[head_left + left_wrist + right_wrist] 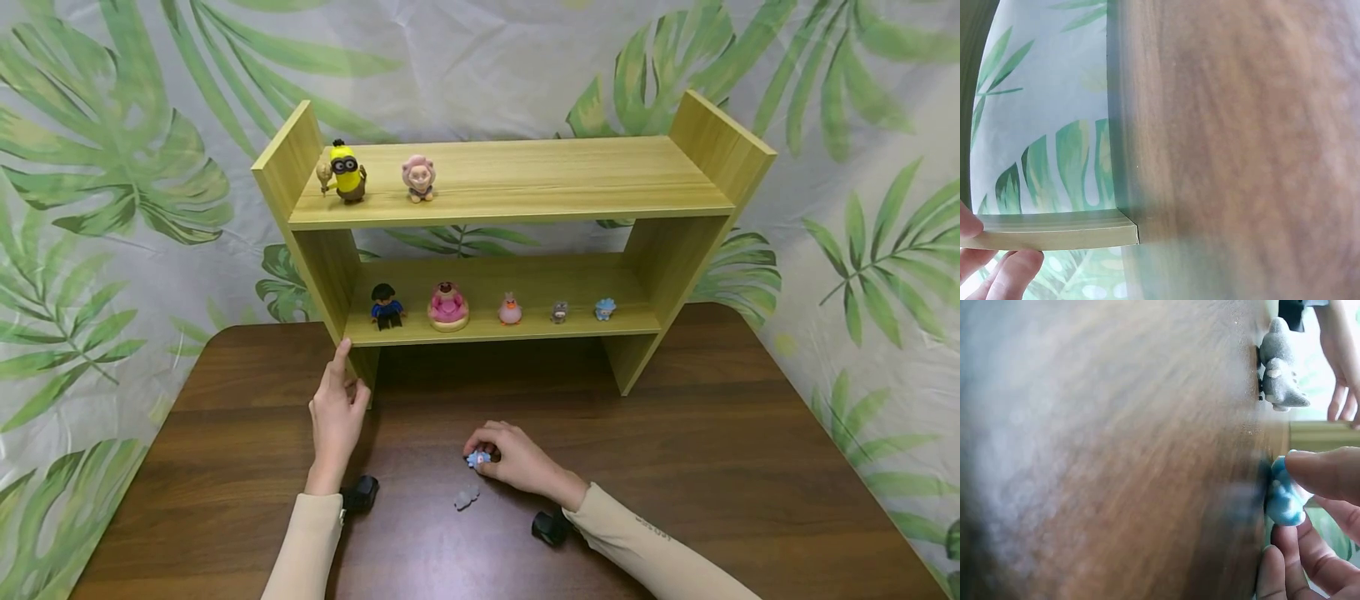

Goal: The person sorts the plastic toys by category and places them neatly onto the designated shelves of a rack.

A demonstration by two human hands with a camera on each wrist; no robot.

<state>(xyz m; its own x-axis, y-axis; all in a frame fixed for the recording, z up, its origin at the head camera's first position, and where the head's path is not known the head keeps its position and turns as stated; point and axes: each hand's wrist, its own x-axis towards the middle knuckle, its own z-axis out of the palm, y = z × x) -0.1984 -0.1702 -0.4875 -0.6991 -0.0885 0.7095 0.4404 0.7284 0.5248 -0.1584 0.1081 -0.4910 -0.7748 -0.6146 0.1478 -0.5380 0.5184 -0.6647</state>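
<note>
My right hand (517, 457) pinches a small blue figurine (477, 458) between thumb and fingers, low over the table. In the right wrist view the blue figurine (1286, 494) shows its rounded blue parts, with the thumb (1325, 472) on it. Close by, a small grey animal figurine (1280, 365) is on the tabletop; the head view shows this grey figurine (467, 497) nearer the front. My left hand (337, 412) holds the lower left side panel of the wooden shelf (510, 217), its index finger raised along the edge. In the left wrist view, fingers (1016, 272) lie on both sides of the panel (1060, 234).
The top board bears a yellow minion figure (347, 173) and a pink fluffy figure (419, 177). Below stand a dark-haired toy figure (386, 307), a pink bear (448, 307), a pink duck (510, 310), a small grey figurine (559, 312) and a blue-hatted figurine (605, 309).
</note>
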